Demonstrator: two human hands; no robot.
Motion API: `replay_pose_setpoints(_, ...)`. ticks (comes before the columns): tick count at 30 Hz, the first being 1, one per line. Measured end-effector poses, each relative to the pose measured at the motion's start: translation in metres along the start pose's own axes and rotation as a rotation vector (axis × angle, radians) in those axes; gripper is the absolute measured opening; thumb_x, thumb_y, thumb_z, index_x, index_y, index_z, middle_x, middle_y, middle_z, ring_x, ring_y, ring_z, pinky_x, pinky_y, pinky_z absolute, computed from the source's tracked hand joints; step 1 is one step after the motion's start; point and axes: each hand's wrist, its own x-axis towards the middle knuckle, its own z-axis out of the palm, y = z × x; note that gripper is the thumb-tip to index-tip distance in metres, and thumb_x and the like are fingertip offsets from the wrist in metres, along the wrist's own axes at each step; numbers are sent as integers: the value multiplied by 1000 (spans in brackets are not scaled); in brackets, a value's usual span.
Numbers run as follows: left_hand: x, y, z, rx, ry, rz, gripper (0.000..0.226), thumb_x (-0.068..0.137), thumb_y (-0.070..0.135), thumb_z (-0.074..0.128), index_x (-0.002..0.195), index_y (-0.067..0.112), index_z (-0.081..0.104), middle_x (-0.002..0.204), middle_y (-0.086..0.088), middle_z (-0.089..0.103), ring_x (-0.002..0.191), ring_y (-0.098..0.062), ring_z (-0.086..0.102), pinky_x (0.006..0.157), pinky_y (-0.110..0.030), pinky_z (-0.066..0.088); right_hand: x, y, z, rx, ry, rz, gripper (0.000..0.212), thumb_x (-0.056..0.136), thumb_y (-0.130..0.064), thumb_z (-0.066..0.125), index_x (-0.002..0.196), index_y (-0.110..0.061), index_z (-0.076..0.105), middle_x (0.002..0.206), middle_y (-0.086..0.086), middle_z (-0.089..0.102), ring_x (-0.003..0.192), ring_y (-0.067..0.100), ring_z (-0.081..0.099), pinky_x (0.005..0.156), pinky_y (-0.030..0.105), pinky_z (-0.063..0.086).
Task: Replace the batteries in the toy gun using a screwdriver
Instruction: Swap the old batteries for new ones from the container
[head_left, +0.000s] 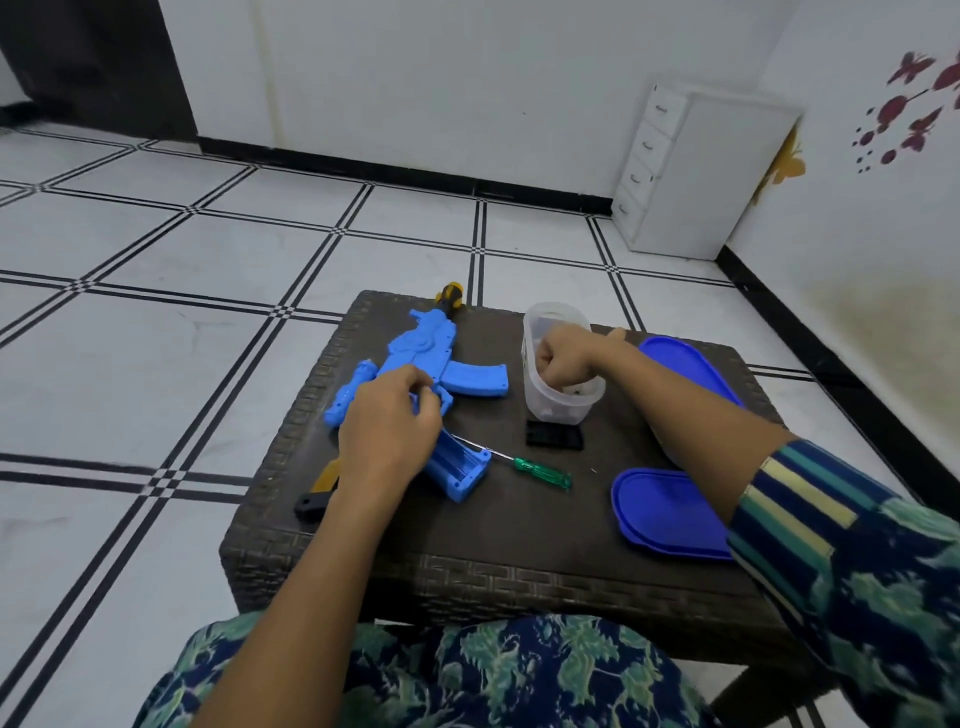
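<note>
A blue toy gun (423, 351) lies on the left part of a dark woven table (498, 551), its orange-and-black muzzle at the far edge. My left hand (387, 428) rests on the gun's middle, fingers curled around its grip area. A green-handled screwdriver (540, 472) lies on the table just right of the gun's stock. My right hand (563, 358) reaches into a clear plastic tub (558, 400), fingers curled; what they hold is hidden. A small black cover piece (554, 440) lies in front of the tub.
Two blue lids lie on the table's right side, one near the front (667, 514) and one behind my right forearm (685, 366). A white drawer unit (691, 171) stands in the far corner. Tiled floor surrounds the table.
</note>
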Motion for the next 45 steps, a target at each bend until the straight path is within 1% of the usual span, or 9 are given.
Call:
replay_pose_setpoints(4, -2, -1, -3, 44, -39, 42, 17, 91, 20, 54, 100, 20, 69, 90, 5, 67, 81, -14, 61, 70, -33, 51, -1, 6, 6, 167, 17, -17, 28, 67, -15, 55, 41, -18, 44, 54, -2, 42, 70, 25, 43, 81, 52, 23)
replay_pose_setpoints(7, -2, -4, -3, 62, -67, 53, 18, 90, 20, 54, 101, 21, 68, 93, 5, 68, 86, -16, 61, 74, -36, 53, -1, 7, 13, 258, 116, -12, 24, 70, -11, 56, 48, -14, 46, 55, -1, 45, 69, 23, 49, 84, 50, 23)
replay_pose_setpoints(11, 0, -7, -3, 54, -76, 50, 18, 91, 21, 54, 101, 22, 68, 95, 4, 69, 86, -14, 61, 76, -36, 53, -5, 14, 13, 504, 420, -10, 4, 64, -6, 75, 68, -6, 74, 71, -1, 72, 76, 14, 65, 80, 39, 52)
replay_pose_setpoints(16, 2, -2, -7, -205, -67, 86, 16, 91, 18, 61, 104, 20, 71, 96, 5, 70, 86, -9, 63, 78, -28, 55, -49, 1, -3, 653, 732, -96, 8, 67, -2, 76, 74, -7, 74, 73, 2, 72, 64, 11, 66, 61, 21, 57)
replay_pose_setpoints(18, 2, 6, -11, -453, -187, 106, 26, 91, 14, 64, 116, 23, 68, 97, 2, 71, 85, -12, 67, 71, -23, 56, -65, -17, -2, 787, 678, -134, 15, 67, 0, 78, 78, -8, 73, 75, 3, 71, 63, 9, 65, 56, 12, 51)
replay_pose_setpoints(21, -2, 15, -12, -778, -406, 60, 44, 87, 4, 68, 128, 19, 61, 95, -7, 67, 75, -20, 68, 72, -26, 57, -81, -48, 17, 1215, 386, -130, 21, 68, 6, 77, 82, -6, 67, 75, 12, 71, 62, 17, 68, 60, 25, 56)
replay_pose_setpoints(28, 1, 1, -10, -866, -357, -190, 21, 81, 3, 74, 100, -3, 70, 88, -16, 68, 78, -19, 70, 72, -20, 55, -89, -71, 60, 1633, 222, -88, 8, 87, -9, 71, 87, -1, 73, 95, 14, 76, 93, 20, 72, 80, 28, 57)
replay_pose_setpoints(37, 2, -8, -10, -974, -416, -517, 11, 86, -4, 63, 95, -10, 66, 72, -13, 72, 65, -15, 72, 62, -14, 56, -100, -60, 79, 1350, 267, -195, 19, 82, 3, 75, 101, 2, 70, 77, 10, 69, 70, 17, 70, 70, 27, 61)
replay_pose_setpoints(45, 1, -5, -16, -967, -467, -575, 11, 88, -7, 60, 97, -12, 65, 81, -20, 70, 65, -18, 72, 63, -16, 57, -97, -56, 77, 1045, 354, -320, 14, 76, -6, 83, 80, -16, 74, 79, 3, 75, 71, 12, 72, 68, 22, 59)
